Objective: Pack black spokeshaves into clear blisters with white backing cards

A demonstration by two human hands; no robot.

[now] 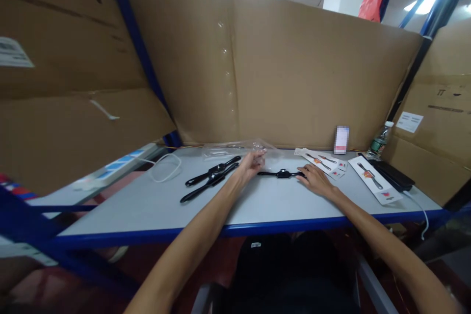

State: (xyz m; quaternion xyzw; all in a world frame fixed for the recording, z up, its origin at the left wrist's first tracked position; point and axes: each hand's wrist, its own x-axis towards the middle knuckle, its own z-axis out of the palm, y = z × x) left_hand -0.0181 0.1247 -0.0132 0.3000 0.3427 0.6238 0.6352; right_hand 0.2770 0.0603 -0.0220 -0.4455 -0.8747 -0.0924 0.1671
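Note:
My left hand [252, 163] is closed on the edge of a clear plastic bag [235, 148], which lies along the back of the table. Under my right hand [312, 177] is the right end of a black two-handled tool [282, 173]; its left end lies close to my left hand. Whether the right fingers grip the handle or only rest on it is hard to see. Two more black tools [211, 174] lie side by side, slanted, to the left of my left forearm. Printed cards with tool pictures [320, 161] lie beyond my right hand.
Another printed card [374, 179] lies at the right beside a black case [393, 174]. A phone [341, 140] and a bottle [381, 141] stand at the back. A power strip [117, 166] and white cable [171, 167] are at the left. Cardboard walls [312, 73] surround the table [147, 211].

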